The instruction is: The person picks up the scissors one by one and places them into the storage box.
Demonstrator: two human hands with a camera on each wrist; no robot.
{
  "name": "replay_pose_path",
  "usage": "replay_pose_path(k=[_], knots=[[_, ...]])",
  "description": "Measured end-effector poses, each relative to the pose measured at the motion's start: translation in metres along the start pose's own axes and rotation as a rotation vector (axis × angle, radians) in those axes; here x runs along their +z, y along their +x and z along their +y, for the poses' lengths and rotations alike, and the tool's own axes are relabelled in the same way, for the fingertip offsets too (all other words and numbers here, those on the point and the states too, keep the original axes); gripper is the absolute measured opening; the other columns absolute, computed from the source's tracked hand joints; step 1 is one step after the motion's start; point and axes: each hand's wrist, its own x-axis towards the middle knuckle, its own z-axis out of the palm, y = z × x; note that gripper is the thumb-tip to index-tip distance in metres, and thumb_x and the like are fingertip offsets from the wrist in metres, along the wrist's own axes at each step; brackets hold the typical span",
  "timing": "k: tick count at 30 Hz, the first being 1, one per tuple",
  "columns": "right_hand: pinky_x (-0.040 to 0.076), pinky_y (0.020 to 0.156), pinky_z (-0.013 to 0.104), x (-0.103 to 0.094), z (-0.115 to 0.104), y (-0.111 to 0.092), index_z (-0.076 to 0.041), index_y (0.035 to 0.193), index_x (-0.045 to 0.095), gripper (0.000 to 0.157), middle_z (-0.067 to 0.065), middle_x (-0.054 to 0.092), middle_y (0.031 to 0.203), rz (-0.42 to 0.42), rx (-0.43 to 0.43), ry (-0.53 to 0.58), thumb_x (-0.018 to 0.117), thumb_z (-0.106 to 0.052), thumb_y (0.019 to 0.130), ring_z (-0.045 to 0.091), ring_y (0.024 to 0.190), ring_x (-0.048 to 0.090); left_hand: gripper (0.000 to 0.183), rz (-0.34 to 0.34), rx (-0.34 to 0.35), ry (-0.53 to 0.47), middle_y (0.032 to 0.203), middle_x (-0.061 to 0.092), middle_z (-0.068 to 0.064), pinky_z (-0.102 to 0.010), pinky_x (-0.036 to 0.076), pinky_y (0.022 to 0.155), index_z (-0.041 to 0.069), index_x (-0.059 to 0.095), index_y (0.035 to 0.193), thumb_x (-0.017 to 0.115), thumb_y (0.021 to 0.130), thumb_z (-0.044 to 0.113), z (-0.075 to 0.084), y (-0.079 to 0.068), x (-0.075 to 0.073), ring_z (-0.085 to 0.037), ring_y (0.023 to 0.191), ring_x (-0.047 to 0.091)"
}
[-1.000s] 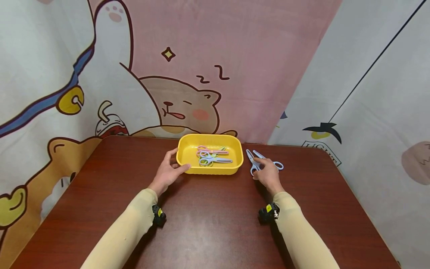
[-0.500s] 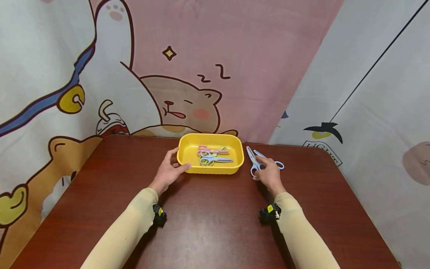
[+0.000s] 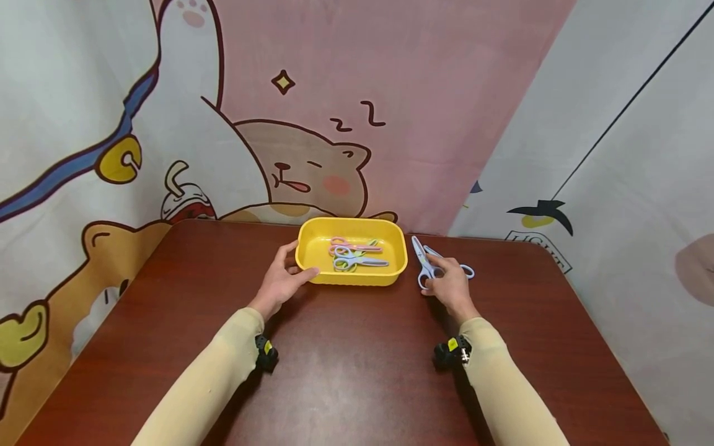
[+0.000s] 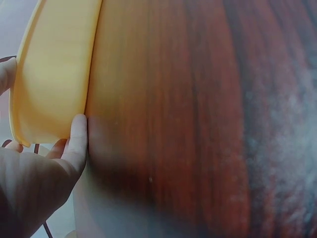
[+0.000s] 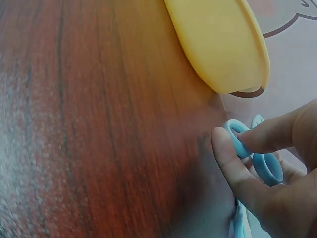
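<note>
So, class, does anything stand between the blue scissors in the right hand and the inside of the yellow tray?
Only the right wall of the yellow tray itself: the blue scissors in the right hand are outside it. No loose thing shows in between; the other scissors lie farther from the tray.

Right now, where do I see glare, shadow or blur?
Head view: pale glare on the table toward the bottom, shadows beside left sleeve and right sleeve; left wrist view: whitish glare at right, shadow beside the left hand, soft wood grain; right wrist view: speckled glare at left, shadow beside the right hand, yellowish tint near the yellow tray.
</note>
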Motion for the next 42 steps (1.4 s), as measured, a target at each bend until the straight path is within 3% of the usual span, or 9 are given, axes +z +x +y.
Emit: replay_pose_path(k=[17, 42], knots=[[0.061, 0.063, 0.028, -0.006, -0.008, -0.002, -0.002, 0.152, 0.05, 0.071, 0.025, 0.035, 0.142, -0.006, -0.001, 0.063, 0.062, 0.023, 0.086, 0.04, 0.11, 0.054, 0.092, 0.001, 0.005, 0.029, 0.142, 0.05, -0.015, -0.036, 0.055, 0.093, 0.028, 0.026, 0.161, 0.083, 0.089, 0.032, -0.001, 0.001, -0.001, -0.031, 0.119, 0.06], [0.061, 0.068, 0.031, -0.015, -0.027, 0.0, -0.002, 0.151, 0.051, 0.069, 0.025, 0.039, 0.143, -0.045, -0.044, 0.037, 0.064, 0.02, 0.087, 0.035, 0.102, 0.06, 0.091, 0.005, 0.018, 0.033, 0.141, 0.051, -0.014, -0.035, 0.054, 0.091, 0.029, 0.028, 0.161, 0.084, 0.088, 0.033, -0.003, 0.002, -0.001, -0.03, 0.118, 0.06]])
